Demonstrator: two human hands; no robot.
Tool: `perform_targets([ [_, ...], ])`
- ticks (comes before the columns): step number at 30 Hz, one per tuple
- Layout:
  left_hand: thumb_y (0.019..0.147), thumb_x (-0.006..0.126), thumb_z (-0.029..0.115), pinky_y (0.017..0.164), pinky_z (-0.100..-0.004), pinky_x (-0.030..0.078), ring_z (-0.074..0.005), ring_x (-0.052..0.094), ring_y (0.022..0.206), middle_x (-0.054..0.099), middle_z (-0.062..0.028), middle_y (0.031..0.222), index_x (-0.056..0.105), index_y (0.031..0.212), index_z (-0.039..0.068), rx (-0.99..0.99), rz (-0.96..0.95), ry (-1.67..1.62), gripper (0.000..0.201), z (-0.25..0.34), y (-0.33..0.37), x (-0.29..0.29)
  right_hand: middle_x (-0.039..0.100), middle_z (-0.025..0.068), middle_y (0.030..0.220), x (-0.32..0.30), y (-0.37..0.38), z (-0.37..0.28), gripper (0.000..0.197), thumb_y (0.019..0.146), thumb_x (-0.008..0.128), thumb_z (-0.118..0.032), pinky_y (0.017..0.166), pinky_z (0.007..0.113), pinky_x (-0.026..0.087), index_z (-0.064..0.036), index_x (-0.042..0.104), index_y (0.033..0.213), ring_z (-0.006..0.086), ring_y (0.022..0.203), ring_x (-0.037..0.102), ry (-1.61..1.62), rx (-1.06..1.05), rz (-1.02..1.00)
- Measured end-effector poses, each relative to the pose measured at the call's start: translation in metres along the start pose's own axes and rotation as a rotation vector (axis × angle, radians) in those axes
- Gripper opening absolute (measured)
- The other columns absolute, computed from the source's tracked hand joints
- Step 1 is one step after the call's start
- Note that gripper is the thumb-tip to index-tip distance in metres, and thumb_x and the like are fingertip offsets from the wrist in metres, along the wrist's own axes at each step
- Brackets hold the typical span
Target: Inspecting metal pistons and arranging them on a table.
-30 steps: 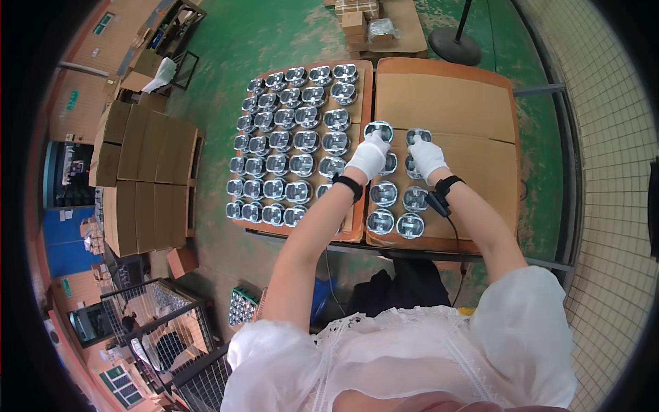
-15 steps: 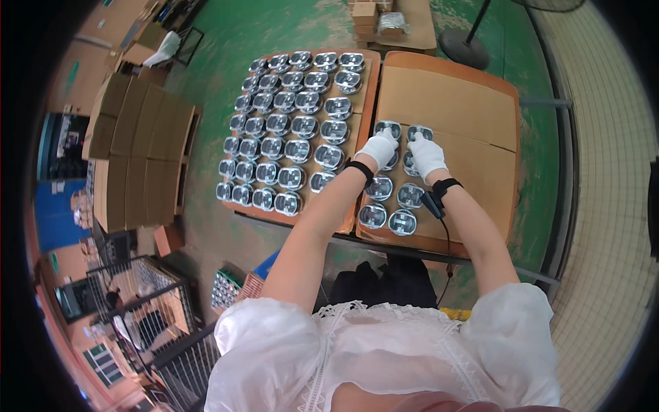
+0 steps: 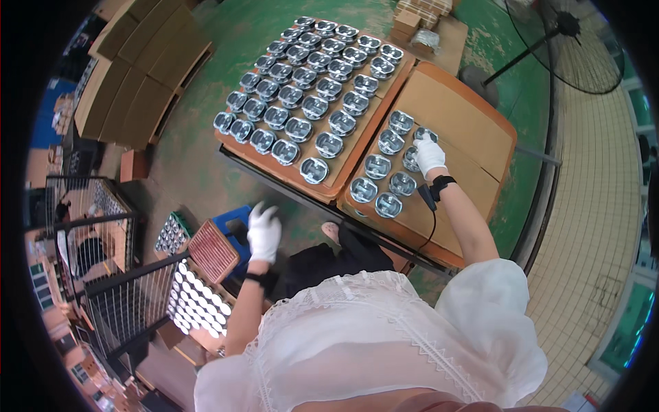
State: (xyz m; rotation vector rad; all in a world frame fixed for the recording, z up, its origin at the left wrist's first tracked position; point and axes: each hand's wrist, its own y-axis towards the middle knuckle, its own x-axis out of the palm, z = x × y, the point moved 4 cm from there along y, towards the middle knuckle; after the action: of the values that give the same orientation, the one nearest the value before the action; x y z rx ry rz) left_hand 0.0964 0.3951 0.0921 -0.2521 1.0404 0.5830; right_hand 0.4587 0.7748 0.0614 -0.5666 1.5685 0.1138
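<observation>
My right hand, in a white glove, reaches over the cardboard-covered right-hand table. Its fingers close on a silver metal piston, the farthest of the nearer-right column. Several more pistons stand in two columns beside and below it. My left hand, also gloved in white, is off the tables at the left, over the floor near a blue crate. It holds nothing; its fingers are apart and slightly blurred. Many pistons stand in rows on the left-hand table.
A red-brown ridged tray and a board of bright round parts are at lower left, beside a wire-mesh railing. Stacked cartons stand at far left. A floor fan is at far right. A cord hangs from my right wristband.
My left hand has left the piston on the right-hand table and swung left and back over the floor. My right hand stays at its piston. The view has turned leftward.
</observation>
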Motion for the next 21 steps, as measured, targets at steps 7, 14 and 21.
perform_targets([
  [7,0.093,0.054,0.015,0.087,-0.0447,0.058,-0.0326,0.07,0.108,0.074,-0.012,0.116,0.078,0.105,0.012,-0.573,-0.897,0.756,0.027,-0.258,-0.33,0.004,0.056,0.0141,0.145,-0.043,0.003,-0.031,0.035,0.089,0.071,-0.025,0.101,0.047,0.053,-0.0197,0.071,0.124,0.0356,0.118,0.065,-0.154,0.01,-0.037],
  [14,0.091,0.061,0.016,0.093,-0.0404,0.058,-0.0304,0.07,0.114,0.073,-0.0157,0.122,0.076,0.113,0.007,-0.543,-0.989,0.558,0.028,-0.228,-0.445,0.069,0.056,0.0229,0.142,-0.03,0.046,-0.079,0.045,0.088,0.065,-0.016,0.1,0.047,0.053,-0.0225,0.065,0.132,0.0392,0.119,0.064,-0.084,-0.034,-0.093],
  [21,0.09,0.068,0.023,0.089,-0.0401,0.057,-0.0317,0.072,0.1,0.077,-0.0145,0.103,0.078,0.103,0.006,-0.878,-0.198,0.021,0.024,-0.216,-0.365,0.025,0.05,0.0299,0.146,0.008,0.07,-0.067,0.047,0.088,0.061,-0.012,0.105,0.046,0.05,-0.0151,0.064,0.135,0.0421,0.123,0.061,-0.091,-0.126,-0.044],
])
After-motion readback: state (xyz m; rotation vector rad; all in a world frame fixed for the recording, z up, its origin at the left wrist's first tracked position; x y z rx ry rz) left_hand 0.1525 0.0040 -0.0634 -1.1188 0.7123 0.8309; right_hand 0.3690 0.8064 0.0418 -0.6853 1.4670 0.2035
